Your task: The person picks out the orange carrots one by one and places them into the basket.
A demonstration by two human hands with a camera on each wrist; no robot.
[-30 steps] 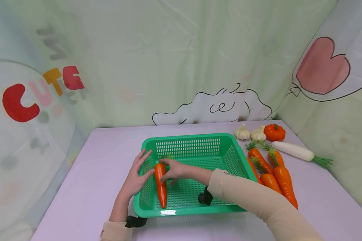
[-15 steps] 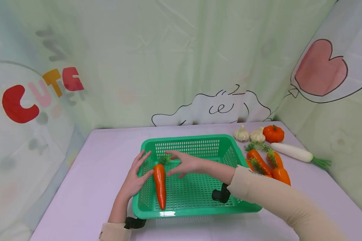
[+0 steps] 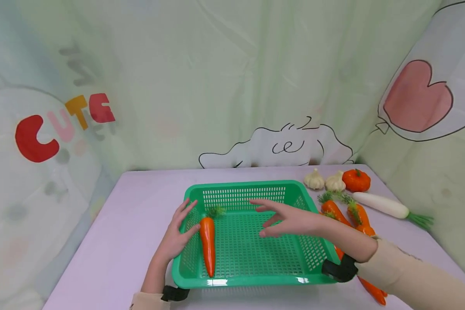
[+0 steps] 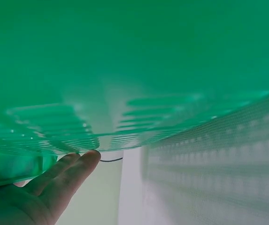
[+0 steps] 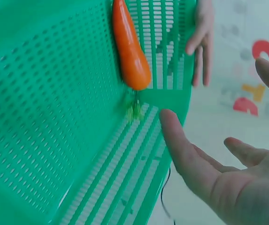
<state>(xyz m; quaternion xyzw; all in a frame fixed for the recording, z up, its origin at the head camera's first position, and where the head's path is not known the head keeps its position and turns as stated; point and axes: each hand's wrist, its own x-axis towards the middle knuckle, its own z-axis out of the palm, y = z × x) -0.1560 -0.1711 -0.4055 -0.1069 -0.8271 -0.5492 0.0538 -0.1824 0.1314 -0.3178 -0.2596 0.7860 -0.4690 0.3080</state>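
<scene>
A carrot with a feathery green top lies along the left side of a green plastic basket. At the basket's left rim my left hand rests with its fingers straight, the thumb over the edge near the carrot. The left wrist view shows those fingers extended along the outside of the wall. Above the basket's right half hovers my right hand, fingers spread and holding nothing. In the right wrist view the carrot is apart from that hand.
Right of the basket lies a pile of several carrots, partly hidden by my right arm. Behind them are two garlic bulbs, a small orange pumpkin and a white radish. A printed curtain hangs behind the table.
My right hand has let go of the carrot and moved right, away from it. The carrot stays in the basket. My left hand keeps its place on the rim.
</scene>
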